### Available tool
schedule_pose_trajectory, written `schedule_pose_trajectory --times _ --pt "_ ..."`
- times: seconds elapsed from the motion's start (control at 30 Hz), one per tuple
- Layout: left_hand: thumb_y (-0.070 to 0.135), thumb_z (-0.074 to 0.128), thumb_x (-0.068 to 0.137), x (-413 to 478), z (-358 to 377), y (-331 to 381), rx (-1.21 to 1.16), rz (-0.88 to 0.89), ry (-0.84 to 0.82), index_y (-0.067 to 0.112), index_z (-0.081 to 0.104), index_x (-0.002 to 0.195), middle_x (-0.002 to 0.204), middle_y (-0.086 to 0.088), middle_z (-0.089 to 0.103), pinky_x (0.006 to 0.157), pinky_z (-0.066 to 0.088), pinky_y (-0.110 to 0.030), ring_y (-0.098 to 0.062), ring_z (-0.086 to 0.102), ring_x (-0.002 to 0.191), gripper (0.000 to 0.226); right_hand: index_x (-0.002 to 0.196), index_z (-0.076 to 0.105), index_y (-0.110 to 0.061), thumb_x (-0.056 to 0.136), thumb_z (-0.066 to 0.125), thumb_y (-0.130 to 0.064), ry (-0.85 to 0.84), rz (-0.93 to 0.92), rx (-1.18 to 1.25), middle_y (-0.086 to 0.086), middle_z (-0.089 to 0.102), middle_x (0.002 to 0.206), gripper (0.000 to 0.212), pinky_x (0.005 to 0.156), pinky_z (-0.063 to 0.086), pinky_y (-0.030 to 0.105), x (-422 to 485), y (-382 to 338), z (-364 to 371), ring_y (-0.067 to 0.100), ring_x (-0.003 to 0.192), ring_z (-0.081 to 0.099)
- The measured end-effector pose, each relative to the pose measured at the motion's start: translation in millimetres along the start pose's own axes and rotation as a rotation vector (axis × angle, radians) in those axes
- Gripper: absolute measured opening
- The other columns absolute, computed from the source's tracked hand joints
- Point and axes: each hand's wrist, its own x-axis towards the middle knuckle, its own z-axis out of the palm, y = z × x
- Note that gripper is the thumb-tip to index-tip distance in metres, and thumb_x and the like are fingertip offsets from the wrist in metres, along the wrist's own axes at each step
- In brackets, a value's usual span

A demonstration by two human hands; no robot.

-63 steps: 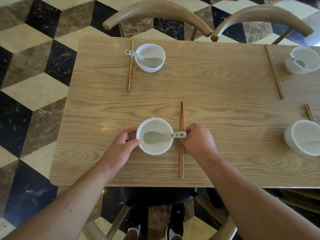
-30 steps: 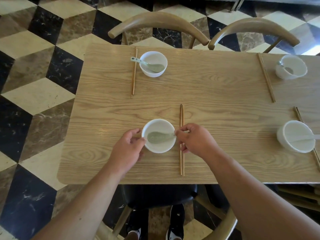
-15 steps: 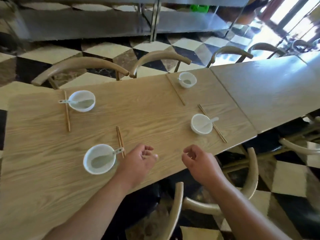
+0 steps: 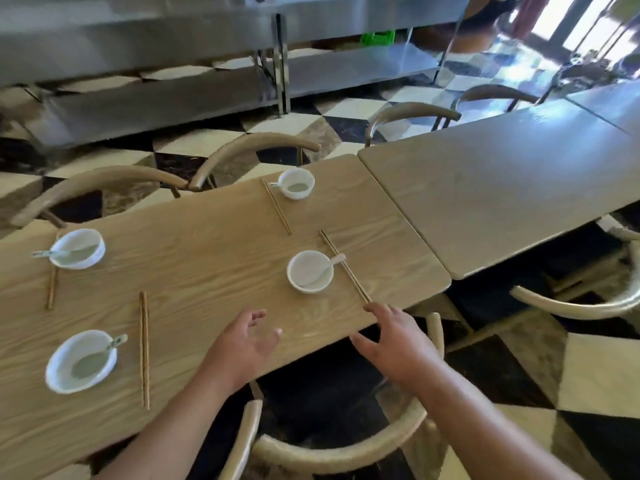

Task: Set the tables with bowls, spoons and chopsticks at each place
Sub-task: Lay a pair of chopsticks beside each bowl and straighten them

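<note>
The wooden table (image 4: 221, 244) carries several white bowls, each with a spoon in it and chopsticks beside it. The near right bowl (image 4: 310, 271) holds a white spoon (image 4: 330, 264), and its chopsticks (image 4: 346, 268) lie to its right. My right hand (image 4: 394, 337) hovers at the table's front edge, fingers spread, fingertips by the near end of those chopsticks. My left hand (image 4: 246, 344) floats above the table, empty, fingers relaxed. The near left bowl (image 4: 81, 362) holds a green spoon (image 4: 97, 358), with chopsticks (image 4: 144, 348) on its right. Two more bowls stand at the far left (image 4: 77, 248) and the far right (image 4: 296, 183).
A second wooden table (image 4: 502, 181) adjoins on the right. Curved wooden chairs stand along both sides, one (image 4: 346, 441) right below my arms. Steel shelving (image 4: 277, 64) runs along the back over the checkered floor.
My hands let go of the near left bowl and spoon. The view swung right, and both hands moved toward the near right setting, opening their fingers.
</note>
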Motion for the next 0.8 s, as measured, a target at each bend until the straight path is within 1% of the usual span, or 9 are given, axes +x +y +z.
schedule_pose_trajectory --times 0.07,0.13,0.27,0.37,0.43,0.53,0.63,0.7,0.8 --pt "0.053 0.071 0.096 -5 19 12 -0.026 -0.055 0.019 0.034 0.056 0.143 0.152 0.003 0.057 0.11 0.049 -0.041 -0.018 0.061 0.13 0.053 0.155 0.043 -0.036 0.094 0.062 -0.062 -0.031 -0.014 -0.041 -0.008 0.052 0.151 0.069 0.109 0.048 0.036 10 22 -17 0.016 0.142 0.046" --pt "0.049 0.07 0.098 -11 34 20 -0.053 -0.098 0.021 0.032 0.057 0.142 0.15 0.004 0.058 0.105 0.049 -0.037 -0.016 0.062 0.127 0.049 0.152 0.047 -0.035 0.095 0.061 -0.06 -0.048 -0.008 -0.077 -0.007 0.055 0.149 0.064 0.106 0.046 0.034 22 38 -30 0.017 0.141 0.048" --pt "0.044 0.069 0.1 -19 47 23 -0.101 -0.158 0.039 0.032 0.057 0.14 0.148 0.007 0.06 0.099 0.043 -0.031 -0.008 0.06 0.117 0.044 0.148 0.051 -0.033 0.097 0.062 -0.055 -0.097 -0.013 -0.064 -0.008 0.058 0.146 0.057 0.091 0.04 0.03 43 45 -30 0.015 0.132 0.055" --pt "0.045 0.068 0.1 -17 45 17 -0.127 -0.207 0.069 0.033 0.056 0.141 0.146 0.011 0.06 0.101 0.041 -0.031 -0.007 0.057 0.117 0.044 0.146 0.052 -0.033 0.097 0.064 -0.053 -0.15 -0.014 -0.007 -0.009 0.059 0.142 0.055 0.084 0.05 0.029 54 39 -16 0.012 0.114 0.06" --pt "0.045 0.068 0.1 -10 41 11 -0.161 -0.218 0.079 0.034 0.056 0.141 0.146 0.01 0.062 0.103 0.041 -0.032 -0.008 0.057 0.118 0.043 0.146 0.051 -0.033 0.098 0.064 -0.052 -0.178 -0.01 0.003 -0.009 0.059 0.14 0.054 0.082 0.052 0.027 59 36 -9 0.009 0.106 0.058" --pt "0.049 0.067 0.1 6 36 6 -0.229 -0.211 0.071 0.037 0.056 0.138 0.145 0.01 0.063 0.107 0.048 -0.037 -0.01 0.06 0.122 0.041 0.145 0.051 -0.032 0.098 0.064 -0.051 -0.197 0.007 -0.007 -0.009 0.06 0.137 0.052 0.082 0.05 0.027 68 30 -9 0.009 0.103 0.06" --pt "0.046 0.065 0.102 29 36 9 -0.267 -0.178 0.05 0.033 0.056 0.141 0.146 0.009 0.063 0.102 0.045 -0.033 -0.012 0.061 0.122 0.042 0.141 0.054 -0.032 0.097 0.065 -0.05 -0.158 0.038 -0.024 -0.008 0.062 0.134 0.049 0.083 0.048 0.03 83 24 -16 0.011 0.103 0.06" --pt "0.043 0.065 0.103 45 38 13 -0.294 -0.159 0.038 0.03 0.057 0.143 0.147 0.007 0.063 0.1 0.042 -0.031 -0.011 0.061 0.121 0.043 0.14 0.054 -0.032 0.097 0.066 -0.049 -0.142 0.058 0.004 -0.008 0.063 0.132 0.047 0.086 0.054 0.034 94 21 -20 0.012 0.105 0.062" --pt "0.042 0.066 0.102 71 40 17 -0.327 -0.145 0.027 0.029 0.055 0.146 0.149 0.005 0.062 0.106 0.045 -0.034 -0.012 0.061 0.123 0.047 0.14 0.055 -0.034 0.095 0.067 -0.051 -0.128 0.09 0.08 -0.011 0.066 0.123 0.05 0.092 0.059 0.04 114 17 -18 0.013 0.105 0.067"
